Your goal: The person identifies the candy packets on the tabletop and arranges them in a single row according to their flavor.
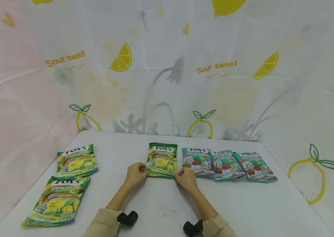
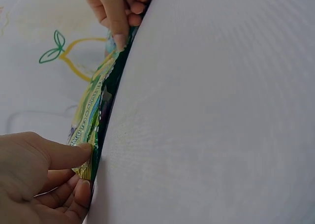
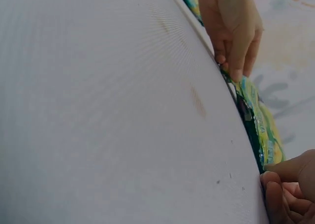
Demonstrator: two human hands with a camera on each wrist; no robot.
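Note:
A green and yellow Fox's Spring Tea candy bag (image 1: 162, 159) lies at the middle of the table, its label facing up. My left hand (image 1: 135, 174) pinches its near left corner between thumb and fingers. At the near right corner, my right hand (image 1: 186, 179) pinches the bag the same way. Both wrist views show the bag's near edge (image 2: 93, 115) stretched between the two hands, close over the white tabletop. Just right of the right hand lies a teal Mint Blossom candy bag (image 1: 198, 161), partly covered by that hand.
Two more Mint Blossom bags, one (image 1: 226, 165) and another (image 1: 255, 167), continue the row rightward. On the left, a Spring Tea bag (image 1: 76, 161) lies behind a second one (image 1: 57, 202). A lemon-printed cloth (image 1: 161, 65) hangs behind the white table (image 1: 161, 210).

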